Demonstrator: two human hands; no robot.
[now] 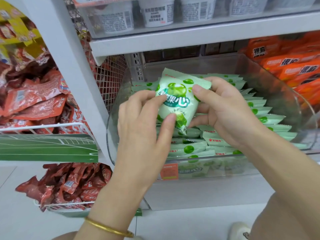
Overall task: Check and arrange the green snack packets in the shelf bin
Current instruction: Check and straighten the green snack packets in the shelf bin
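Grip, left hand [143, 116]: pinching the left edge of one green snack packet [180, 99] between thumb and forefinger, over the left half of the shelf bin [110, 129]; likely steadying it so the printed face is pointing up for reading.
Position, green snack packet: hovering above the bin's middle, clear of the stock beneath, tilting with its top seam toward the bin's back; being held face-on, apparently for inspection.
Grip, right hand [223, 108]: clasping the packet's right edge, thumb pressing the front near the top corner, fingers curling behind; sharing the hold, probably to pull the wrapper taut.
Loose packets [188, 148]: lying flat and overlapping at the bin's front, under both hands; seemingly awaiting sorting.
Filed packets [265, 111]: overlapping in a neat row along the bin's right side; already looking arranged, so the held one is probably heading there.
Orange packets [294, 66]: piling up beyond the bin's right wall; not part of the job.
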